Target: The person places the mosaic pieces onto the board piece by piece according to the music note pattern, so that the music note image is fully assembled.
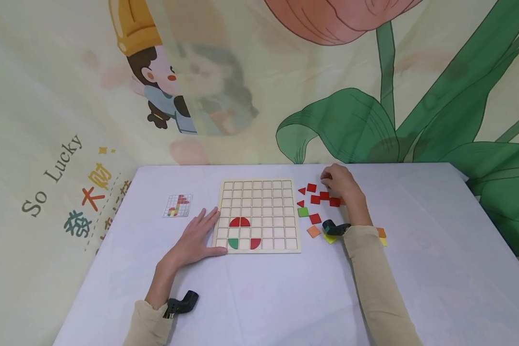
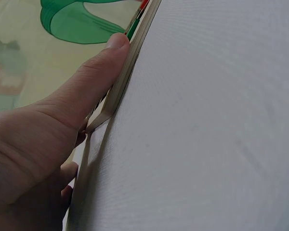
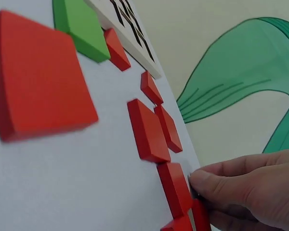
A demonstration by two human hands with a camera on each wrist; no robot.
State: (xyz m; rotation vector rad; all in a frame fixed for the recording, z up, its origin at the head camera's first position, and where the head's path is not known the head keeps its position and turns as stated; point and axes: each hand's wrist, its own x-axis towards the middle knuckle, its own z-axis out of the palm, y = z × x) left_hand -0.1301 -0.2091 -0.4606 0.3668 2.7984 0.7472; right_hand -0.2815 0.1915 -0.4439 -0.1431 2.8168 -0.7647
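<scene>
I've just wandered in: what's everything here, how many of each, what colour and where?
Backdrop: one, cream with printed leaves, lettering and cartoon, behind the table
Table: one, white, under everything
Grid board: one, pale, on the table
Quarter-circles: four, three red and one green, on the board
Pattern card: one, white with coloured shapes, left of the board
Triangles: two, red, right of the board
Red squares: at least five, red, right of the board
Green square: one, green, beside the board's right edge
Orange pieces: at least two, orange, near the right forearm
Yellow pieces: at least two, yellow, same area
Wrist devices: two, black, one per wrist
Sleeves: two, beige, on the forearms
Left hand: one, bare, touching the board
Right hand: one, bare, by the red squares
</scene>
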